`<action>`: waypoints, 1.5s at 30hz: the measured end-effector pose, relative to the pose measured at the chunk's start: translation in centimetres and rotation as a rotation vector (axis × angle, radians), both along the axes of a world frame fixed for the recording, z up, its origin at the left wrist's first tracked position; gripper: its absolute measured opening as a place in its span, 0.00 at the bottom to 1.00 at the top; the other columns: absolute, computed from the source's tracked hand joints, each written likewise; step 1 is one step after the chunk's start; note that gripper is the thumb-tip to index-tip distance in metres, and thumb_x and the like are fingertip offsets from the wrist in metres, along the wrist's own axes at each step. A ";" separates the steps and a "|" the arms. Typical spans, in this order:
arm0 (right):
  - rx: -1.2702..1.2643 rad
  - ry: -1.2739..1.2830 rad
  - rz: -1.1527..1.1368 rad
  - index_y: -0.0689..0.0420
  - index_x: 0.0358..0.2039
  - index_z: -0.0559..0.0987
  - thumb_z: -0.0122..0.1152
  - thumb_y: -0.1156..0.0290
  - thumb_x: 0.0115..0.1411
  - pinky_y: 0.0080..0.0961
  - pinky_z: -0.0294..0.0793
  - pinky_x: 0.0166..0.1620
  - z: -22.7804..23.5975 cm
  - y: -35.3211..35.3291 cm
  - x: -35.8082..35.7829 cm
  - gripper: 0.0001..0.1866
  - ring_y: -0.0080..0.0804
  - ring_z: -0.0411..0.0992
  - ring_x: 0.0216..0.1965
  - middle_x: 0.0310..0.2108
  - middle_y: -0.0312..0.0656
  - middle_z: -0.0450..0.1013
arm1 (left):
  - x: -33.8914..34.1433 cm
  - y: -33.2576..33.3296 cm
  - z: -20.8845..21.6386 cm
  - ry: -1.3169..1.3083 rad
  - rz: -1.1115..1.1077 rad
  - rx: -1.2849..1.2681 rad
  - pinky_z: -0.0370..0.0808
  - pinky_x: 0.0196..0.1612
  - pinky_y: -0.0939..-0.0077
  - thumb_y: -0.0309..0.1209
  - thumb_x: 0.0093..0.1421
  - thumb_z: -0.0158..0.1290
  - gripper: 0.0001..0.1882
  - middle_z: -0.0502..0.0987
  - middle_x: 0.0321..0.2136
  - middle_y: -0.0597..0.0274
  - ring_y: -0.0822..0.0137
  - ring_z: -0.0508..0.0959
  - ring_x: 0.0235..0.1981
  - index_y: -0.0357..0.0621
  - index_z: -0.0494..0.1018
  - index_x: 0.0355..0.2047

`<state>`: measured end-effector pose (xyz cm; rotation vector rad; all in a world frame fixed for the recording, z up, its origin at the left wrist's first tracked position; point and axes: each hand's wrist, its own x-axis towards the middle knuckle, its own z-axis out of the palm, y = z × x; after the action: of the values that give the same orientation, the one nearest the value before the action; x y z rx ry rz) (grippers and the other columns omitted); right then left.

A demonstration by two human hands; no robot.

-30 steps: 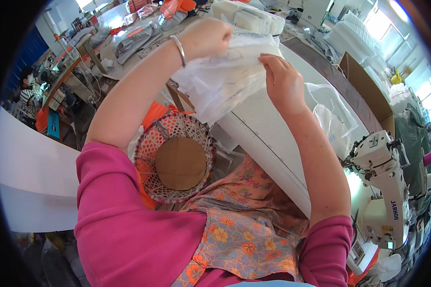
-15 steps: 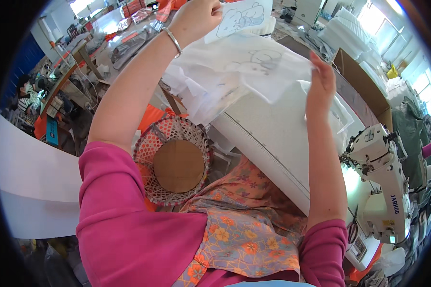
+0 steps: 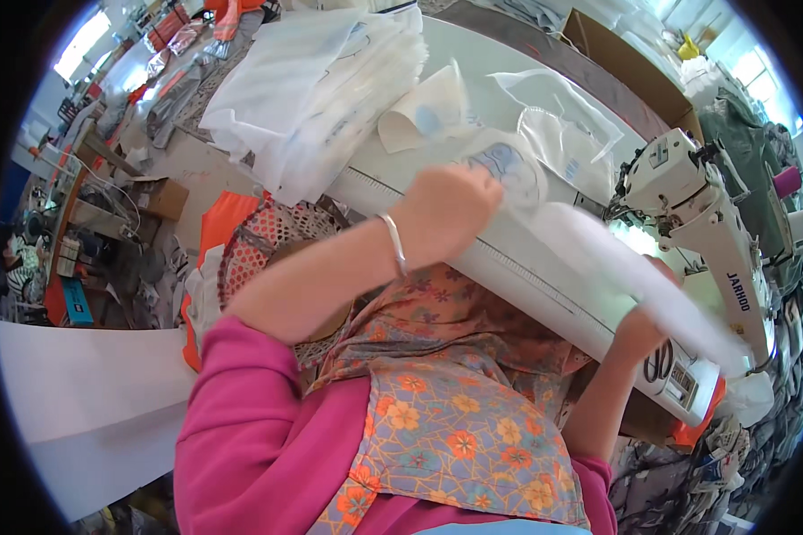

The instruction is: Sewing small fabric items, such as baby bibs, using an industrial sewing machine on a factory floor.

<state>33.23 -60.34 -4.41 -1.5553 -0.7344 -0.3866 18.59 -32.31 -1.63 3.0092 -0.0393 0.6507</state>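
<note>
My left hand (image 3: 451,209), with a bracelet on the wrist, is closed at the edge of a white cloth piece (image 3: 517,169) bearing a blue line drawing. This piece hangs over the white table (image 3: 437,192), blurred by motion. At the front of the sewing machine (image 3: 723,232), my right hand (image 3: 641,332) is closed on a long white cloth piece (image 3: 616,254), which is badly smeared; its fingers are partly hidden by it. A stack of white cloth pieces (image 3: 330,98) lies at the table's far left. Beyond my left hand rests a curled cream piece (image 3: 428,107).
A thin white piece (image 3: 567,138) lies beside the machine. Scissors (image 3: 658,361) rest at its front. A ruler strip (image 3: 517,267) runs along the table's near edge. A netted basket (image 3: 263,236) stands left of my lap. A cardboard box (image 3: 625,58) sits beyond the table.
My left hand has come down and nearer from above the stack with the printed piece. My right hand has moved toward me, from spread fingers to closed on a white piece. The view has shifted.
</note>
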 end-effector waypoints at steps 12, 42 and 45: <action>0.399 0.387 -0.054 0.64 0.45 0.75 0.52 0.81 0.62 0.14 0.70 0.39 -1.7 -8.4 -1.5 0.11 0.21 0.73 0.37 0.41 0.41 0.76 | 4.4 4.6 -4.7 -0.173 0.213 -0.104 0.75 0.41 0.61 0.37 0.56 0.54 0.12 0.77 0.35 0.54 0.54 0.77 0.38 0.40 0.77 0.29; 0.353 0.474 -0.053 0.63 0.45 0.75 0.54 0.80 0.61 0.12 0.70 0.35 -3.4 -9.1 -1.6 0.12 0.20 0.73 0.34 0.39 0.40 0.76 | -1.8 28.2 16.2 -0.410 0.542 -0.248 0.74 0.28 0.65 0.30 0.57 0.54 0.08 0.77 0.22 0.52 0.60 0.79 0.24 0.36 0.74 0.30; 0.332 0.455 -0.086 0.63 0.45 0.75 0.54 0.81 0.61 0.13 0.70 0.36 -3.1 -10.2 -1.9 0.11 0.20 0.73 0.35 0.40 0.40 0.76 | -4.0 34.2 13.5 -0.134 0.524 -0.058 0.74 0.29 0.69 0.30 0.58 0.52 0.09 0.77 0.24 0.62 0.62 0.77 0.23 0.39 0.75 0.37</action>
<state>31.35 -70.56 -7.56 -1.2954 -0.2355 -0.1921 14.63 1.92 11.87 2.9152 0.7669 0.8679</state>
